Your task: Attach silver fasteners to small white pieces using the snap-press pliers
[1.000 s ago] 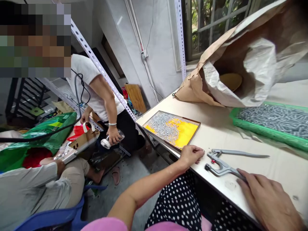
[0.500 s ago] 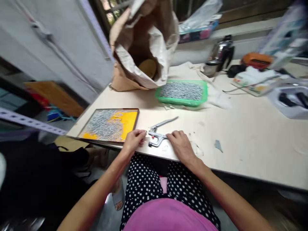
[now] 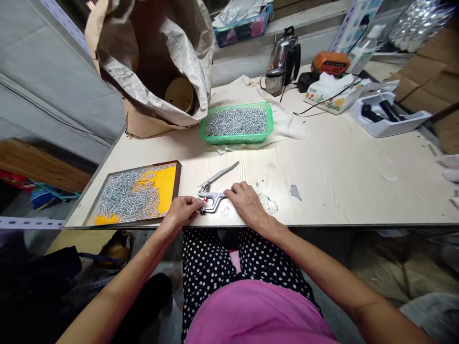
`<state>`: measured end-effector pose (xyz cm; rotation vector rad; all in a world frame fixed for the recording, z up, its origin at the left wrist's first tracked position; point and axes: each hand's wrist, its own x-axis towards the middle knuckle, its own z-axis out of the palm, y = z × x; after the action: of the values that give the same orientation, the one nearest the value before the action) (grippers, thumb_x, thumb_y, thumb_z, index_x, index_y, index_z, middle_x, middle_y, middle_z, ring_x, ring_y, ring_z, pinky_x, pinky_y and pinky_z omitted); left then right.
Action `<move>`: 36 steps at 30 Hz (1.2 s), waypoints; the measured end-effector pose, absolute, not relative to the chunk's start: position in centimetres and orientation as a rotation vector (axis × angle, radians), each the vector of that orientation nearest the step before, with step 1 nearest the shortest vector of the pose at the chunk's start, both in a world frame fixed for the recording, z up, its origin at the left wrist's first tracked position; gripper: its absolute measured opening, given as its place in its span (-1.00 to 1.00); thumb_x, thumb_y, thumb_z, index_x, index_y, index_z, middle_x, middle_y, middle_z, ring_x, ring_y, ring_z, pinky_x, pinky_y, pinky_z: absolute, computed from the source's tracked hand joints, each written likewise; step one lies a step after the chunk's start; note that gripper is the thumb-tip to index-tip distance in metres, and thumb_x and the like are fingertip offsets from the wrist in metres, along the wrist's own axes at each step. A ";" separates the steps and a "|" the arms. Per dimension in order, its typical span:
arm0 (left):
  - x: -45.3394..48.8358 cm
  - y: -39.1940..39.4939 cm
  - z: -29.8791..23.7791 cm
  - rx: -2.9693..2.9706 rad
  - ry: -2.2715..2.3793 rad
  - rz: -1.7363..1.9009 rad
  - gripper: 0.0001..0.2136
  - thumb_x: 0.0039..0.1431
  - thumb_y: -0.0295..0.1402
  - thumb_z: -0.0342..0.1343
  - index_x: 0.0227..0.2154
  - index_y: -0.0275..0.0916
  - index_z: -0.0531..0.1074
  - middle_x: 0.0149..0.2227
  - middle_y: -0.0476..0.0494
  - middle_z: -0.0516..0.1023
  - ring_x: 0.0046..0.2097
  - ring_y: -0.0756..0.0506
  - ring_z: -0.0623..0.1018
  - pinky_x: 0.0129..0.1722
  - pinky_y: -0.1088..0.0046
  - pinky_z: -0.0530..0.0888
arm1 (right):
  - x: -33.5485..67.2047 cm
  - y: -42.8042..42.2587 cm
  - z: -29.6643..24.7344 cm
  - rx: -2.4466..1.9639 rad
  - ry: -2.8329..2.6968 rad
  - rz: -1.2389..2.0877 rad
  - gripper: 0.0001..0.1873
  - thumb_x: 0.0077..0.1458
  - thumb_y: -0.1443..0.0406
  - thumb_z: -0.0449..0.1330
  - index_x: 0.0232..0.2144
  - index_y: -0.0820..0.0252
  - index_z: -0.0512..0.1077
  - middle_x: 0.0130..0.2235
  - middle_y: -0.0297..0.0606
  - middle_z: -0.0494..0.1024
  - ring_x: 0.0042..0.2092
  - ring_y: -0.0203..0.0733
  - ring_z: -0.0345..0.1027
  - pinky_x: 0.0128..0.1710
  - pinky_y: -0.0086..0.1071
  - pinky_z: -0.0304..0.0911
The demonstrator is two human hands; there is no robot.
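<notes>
Metal snap-fastener pliers [image 3: 215, 198] lie on the table close to its front edge, their upper handle raised and a small red part in the jaw. My right hand [image 3: 246, 203] is closed on the end of the lower handle. At the jaw's left side, my left hand [image 3: 182, 210] is pinched together, fingertips right by the red part; whatever they hold is too small to make out. Left of that hand is a shallow dark-rimmed tray [image 3: 177, 179] with a yellow bottom, partly covered by a heap of small silvery metal pieces [image 3: 131, 196].
Behind the pliers stands a green basket [image 3: 236, 139] full of similar metal pieces. A large open sack [image 3: 150, 122] is at the back left. Farther right are a kettle [image 3: 283, 52], a tissue box [image 3: 332, 98] and a white tray [image 3: 390, 125]. A grey scrap [image 3: 295, 191] lies on the table.
The view has swung to the right and steadied. My left fingertips have moved in from beside the pliers to the jaw. My right hand stays on the handle.
</notes>
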<state>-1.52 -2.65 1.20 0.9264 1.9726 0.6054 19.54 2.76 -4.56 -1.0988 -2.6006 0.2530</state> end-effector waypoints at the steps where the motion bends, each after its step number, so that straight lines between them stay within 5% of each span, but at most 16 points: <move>1: -1.6 -2.6 1.0 0.936 1.962 0.603 -0.63 -0.19 -0.03 0.35 -0.57 -0.28 0.50 -0.68 0.03 0.37 -0.60 0.05 0.27 -0.55 0.52 0.18 | 19.5 2.8 -4.5 -1.092 -2.601 0.249 -0.78 0.37 0.37 0.06 -0.07 0.16 0.48 -0.12 -0.12 0.47 -0.09 -0.04 0.15 -0.17 -0.27 0.05; 36: -2.6 -1.0 1.3 0.799 1.729 0.299 -0.55 -0.40 -0.09 0.49 -0.68 -0.25 0.35 -0.69 0.10 0.29 -0.55 0.06 0.28 -0.49 0.51 0.31 | 19.4 3.0 -5.0 -1.065 -2.618 0.107 -0.82 0.37 0.33 0.09 -0.13 0.16 0.51 -0.18 -0.17 0.50 -0.11 -0.07 0.18 -0.17 -0.26 0.05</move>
<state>-2.62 -0.96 1.31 0.7993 1.7286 0.2992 19.37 3.02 -4.96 -1.0649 -2.6184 0.1071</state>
